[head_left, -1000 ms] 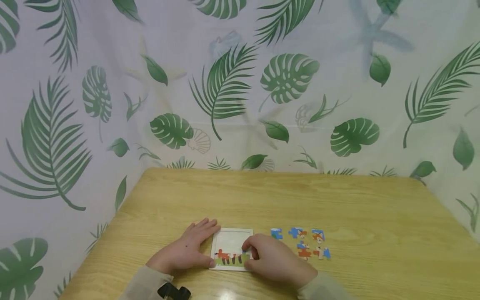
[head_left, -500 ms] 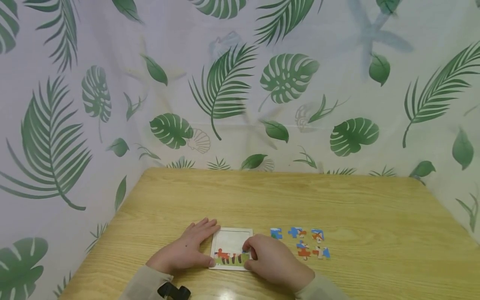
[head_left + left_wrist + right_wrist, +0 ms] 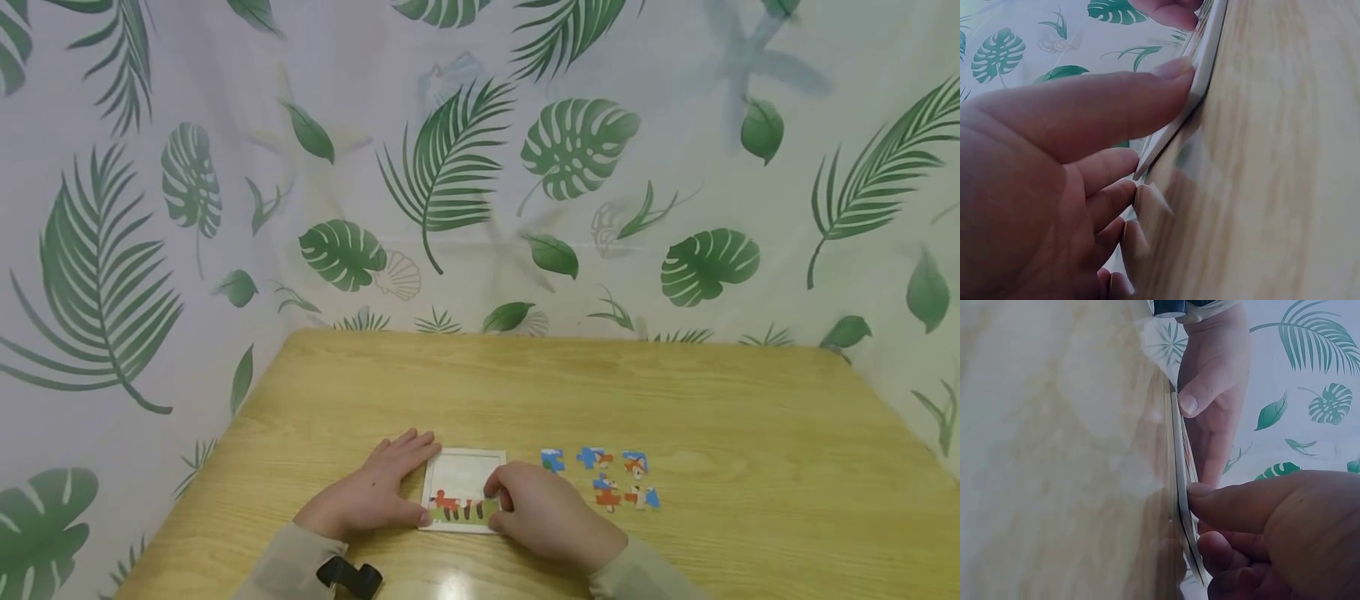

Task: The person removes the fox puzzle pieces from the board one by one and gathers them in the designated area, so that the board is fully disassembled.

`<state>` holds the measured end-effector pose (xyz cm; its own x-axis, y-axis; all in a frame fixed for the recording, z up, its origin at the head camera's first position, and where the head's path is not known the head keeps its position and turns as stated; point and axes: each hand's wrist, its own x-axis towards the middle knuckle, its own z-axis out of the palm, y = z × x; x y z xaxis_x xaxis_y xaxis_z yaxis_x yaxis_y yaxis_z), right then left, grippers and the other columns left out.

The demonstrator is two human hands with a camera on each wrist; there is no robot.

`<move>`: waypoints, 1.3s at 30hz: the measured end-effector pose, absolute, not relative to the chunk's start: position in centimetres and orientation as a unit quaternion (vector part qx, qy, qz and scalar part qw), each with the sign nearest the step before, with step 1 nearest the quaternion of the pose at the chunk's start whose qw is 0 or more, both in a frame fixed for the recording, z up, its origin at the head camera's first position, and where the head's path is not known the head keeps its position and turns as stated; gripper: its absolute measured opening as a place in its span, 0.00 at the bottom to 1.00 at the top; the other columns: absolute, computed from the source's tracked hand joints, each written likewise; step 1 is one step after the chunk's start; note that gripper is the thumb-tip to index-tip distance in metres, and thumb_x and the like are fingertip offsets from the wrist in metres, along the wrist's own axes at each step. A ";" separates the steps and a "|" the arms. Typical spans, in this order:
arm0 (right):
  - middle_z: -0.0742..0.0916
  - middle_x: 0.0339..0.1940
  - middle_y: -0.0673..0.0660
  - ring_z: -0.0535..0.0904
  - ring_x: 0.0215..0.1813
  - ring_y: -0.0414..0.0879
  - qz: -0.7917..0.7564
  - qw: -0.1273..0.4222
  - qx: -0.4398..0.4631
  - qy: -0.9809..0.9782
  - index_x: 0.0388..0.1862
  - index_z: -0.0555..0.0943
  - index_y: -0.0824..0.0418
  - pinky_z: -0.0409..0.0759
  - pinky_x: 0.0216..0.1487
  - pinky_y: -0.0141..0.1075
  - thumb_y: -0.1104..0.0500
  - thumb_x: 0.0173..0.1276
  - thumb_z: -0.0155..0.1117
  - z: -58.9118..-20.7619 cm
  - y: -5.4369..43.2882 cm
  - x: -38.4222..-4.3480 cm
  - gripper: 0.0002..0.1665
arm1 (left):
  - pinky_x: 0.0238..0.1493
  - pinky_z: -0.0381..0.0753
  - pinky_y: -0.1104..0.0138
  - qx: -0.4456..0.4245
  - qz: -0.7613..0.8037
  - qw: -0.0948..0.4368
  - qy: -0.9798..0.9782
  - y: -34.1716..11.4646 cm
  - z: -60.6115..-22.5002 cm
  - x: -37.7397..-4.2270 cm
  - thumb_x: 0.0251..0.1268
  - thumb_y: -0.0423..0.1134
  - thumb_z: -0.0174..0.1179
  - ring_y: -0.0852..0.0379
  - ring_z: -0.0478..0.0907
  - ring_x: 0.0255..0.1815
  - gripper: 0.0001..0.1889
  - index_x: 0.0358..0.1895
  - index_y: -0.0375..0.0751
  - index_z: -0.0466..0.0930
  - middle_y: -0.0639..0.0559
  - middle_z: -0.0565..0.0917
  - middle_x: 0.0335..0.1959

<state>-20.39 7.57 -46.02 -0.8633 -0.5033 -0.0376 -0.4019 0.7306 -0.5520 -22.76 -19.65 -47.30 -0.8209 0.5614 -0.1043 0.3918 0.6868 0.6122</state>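
A white-rimmed puzzle tray lies on the table between my hands. Joined puzzle pieces, showing orange, dark stripes and green, fill its lower part; bare backing shows above them. My left hand rests at the tray's left side with fingers spread, thumb tip on the lower left corner. In the left wrist view, the thumb touches the white edge. My right hand has its index finger and thumb curled around a greenish puzzle piece at the tray's lower right, partly hidden by the fingers.
Several loose puzzle pieces with blue, orange and white parts lie right of the tray, among them a blue one and one with an animal face. A black wrist device sits by the left sleeve. Leaf-patterned cloth hangs behind the table.
The head view has tilted down slightly. Blue that showed under my right index fingertip is no longer visible there. Both hands stay nearly in place at the tray.
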 end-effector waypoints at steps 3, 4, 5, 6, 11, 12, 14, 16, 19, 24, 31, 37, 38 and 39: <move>0.76 0.25 0.44 0.70 0.27 0.37 -0.283 0.098 -0.239 0.924 0.44 0.84 0.56 0.70 0.28 0.33 0.54 0.61 0.75 -46.2 7.5 -20.4 0.15 | 0.78 0.35 0.44 0.260 0.299 0.149 0.906 -19.7 -47.4 -22.7 0.55 0.53 0.73 0.44 0.40 0.83 0.50 0.80 0.43 0.59 0.47 0.53 0.82; 0.76 0.26 0.45 0.70 0.28 0.38 -0.289 0.101 -0.235 0.923 0.44 0.83 0.55 0.70 0.29 0.34 0.54 0.61 0.76 -46.3 7.5 -20.4 0.15 | 0.78 0.35 0.44 0.259 0.300 0.150 0.906 -19.7 -47.4 -22.7 0.55 0.53 0.73 0.45 0.40 0.83 0.50 0.80 0.43 0.59 0.47 0.53 0.82; 0.76 0.27 0.45 0.71 0.29 0.39 -0.294 0.105 -0.230 0.922 0.44 0.83 0.55 0.70 0.30 0.34 0.54 0.61 0.76 -46.3 7.4 -20.4 0.15 | 0.78 0.36 0.45 0.258 0.301 0.151 0.906 -19.7 -47.4 -22.7 0.55 0.53 0.73 0.45 0.40 0.83 0.50 0.80 0.43 0.59 0.47 0.53 0.82; 0.77 0.29 0.45 0.71 0.30 0.39 -0.298 0.106 -0.227 0.921 0.44 0.82 0.54 0.71 0.31 0.35 0.54 0.61 0.76 -46.4 7.4 -20.5 0.15 | 0.78 0.35 0.45 0.259 0.300 0.151 0.906 -19.7 -47.4 -22.7 0.55 0.53 0.72 0.45 0.40 0.83 0.50 0.80 0.43 0.59 0.47 0.53 0.82; 0.78 0.34 0.44 0.73 0.36 0.40 -0.311 0.099 -0.223 0.919 0.43 0.80 0.53 0.74 0.37 0.37 0.55 0.60 0.76 -46.5 7.4 -20.6 0.15 | 0.78 0.35 0.44 0.267 0.297 0.148 0.905 -19.7 -47.2 -22.8 0.56 0.55 0.72 0.44 0.40 0.83 0.50 0.80 0.42 0.58 0.46 0.53 0.82; 0.78 0.34 0.44 0.73 0.36 0.40 -0.311 0.096 -0.224 0.919 0.43 0.80 0.53 0.75 0.38 0.37 0.56 0.60 0.76 -46.5 7.4 -20.6 0.15 | 0.78 0.35 0.44 0.269 0.296 0.148 0.904 -19.7 -47.2 -22.8 0.56 0.55 0.72 0.44 0.40 0.83 0.51 0.80 0.42 0.58 0.46 0.53 0.82; 0.78 0.33 0.44 0.73 0.35 0.40 -0.313 0.092 -0.225 0.918 0.42 0.80 0.52 0.74 0.37 0.36 0.57 0.60 0.75 -46.5 7.3 -20.6 0.14 | 0.78 0.35 0.44 0.272 0.295 0.148 0.904 -19.8 -47.2 -22.8 0.56 0.55 0.71 0.44 0.40 0.82 0.50 0.80 0.41 0.58 0.45 0.53 0.82; 0.78 0.32 0.44 0.73 0.34 0.40 -0.317 0.088 -0.225 0.917 0.41 0.79 0.51 0.74 0.35 0.35 0.57 0.60 0.75 -46.6 7.3 -20.5 0.13 | 0.78 0.36 0.44 0.271 0.292 0.147 0.905 -19.7 -47.2 -22.8 0.56 0.55 0.71 0.44 0.40 0.82 0.50 0.80 0.41 0.58 0.45 0.53 0.82; 0.78 0.31 0.44 0.73 0.33 0.40 -0.327 0.080 -0.228 0.914 0.40 0.79 0.51 0.74 0.34 0.35 0.58 0.62 0.74 -46.6 7.3 -20.6 0.12 | 0.78 0.36 0.44 0.265 0.291 0.145 0.908 -19.6 -47.0 -22.7 0.55 0.53 0.72 0.44 0.41 0.82 0.50 0.80 0.41 0.58 0.45 0.54 0.82; 0.79 0.31 0.44 0.74 0.33 0.40 -0.349 0.087 -0.228 0.905 0.39 0.79 0.51 0.75 0.35 0.35 0.59 0.65 0.72 -46.8 7.4 -20.8 0.09 | 0.78 0.37 0.44 0.250 0.294 0.151 0.910 -19.3 -46.7 -22.7 0.54 0.50 0.74 0.43 0.42 0.82 0.50 0.79 0.41 0.59 0.44 0.54 0.81; 0.80 0.30 0.43 0.75 0.33 0.39 -0.358 0.099 -0.223 0.902 0.38 0.81 0.52 0.76 0.35 0.34 0.60 0.64 0.71 -46.8 7.4 -20.8 0.07 | 0.78 0.38 0.45 0.230 0.291 0.150 0.916 -18.8 -46.7 -22.4 0.58 0.52 0.70 0.44 0.43 0.82 0.44 0.78 0.43 0.63 0.46 0.56 0.81; 0.80 0.29 0.43 0.75 0.32 0.39 -0.348 0.089 -0.228 0.905 0.37 0.81 0.53 0.76 0.35 0.34 0.61 0.63 0.71 -46.6 7.4 -20.9 0.07 | 0.76 0.45 0.40 0.204 0.280 0.095 0.933 -17.5 -46.9 -22.3 0.57 0.62 0.70 0.41 0.50 0.80 0.44 0.73 0.41 0.71 0.43 0.62 0.78; 0.80 0.29 0.43 0.74 0.32 0.39 -0.348 0.088 -0.228 0.905 0.37 0.81 0.53 0.75 0.35 0.34 0.61 0.63 0.71 -46.6 7.4 -20.9 0.08 | 0.76 0.45 0.40 0.201 0.276 0.089 0.936 -17.3 -47.0 -22.4 0.56 0.62 0.71 0.40 0.51 0.80 0.44 0.72 0.41 0.72 0.43 0.63 0.78; 0.80 0.29 0.44 0.74 0.32 0.39 -0.348 0.088 -0.228 0.905 0.38 0.81 0.53 0.75 0.35 0.34 0.61 0.63 0.71 -46.6 7.5 -20.9 0.08 | 0.76 0.44 0.40 0.196 0.276 0.087 0.937 -17.2 -47.1 -22.4 0.55 0.61 0.73 0.40 0.51 0.80 0.44 0.72 0.40 0.72 0.42 0.62 0.78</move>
<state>-20.86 7.47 -46.58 -0.8809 -0.4732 -0.0002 -0.3513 0.6542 -0.6698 -22.43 -17.16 -47.13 -0.9078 0.4159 -0.0547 0.3197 0.7704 0.5517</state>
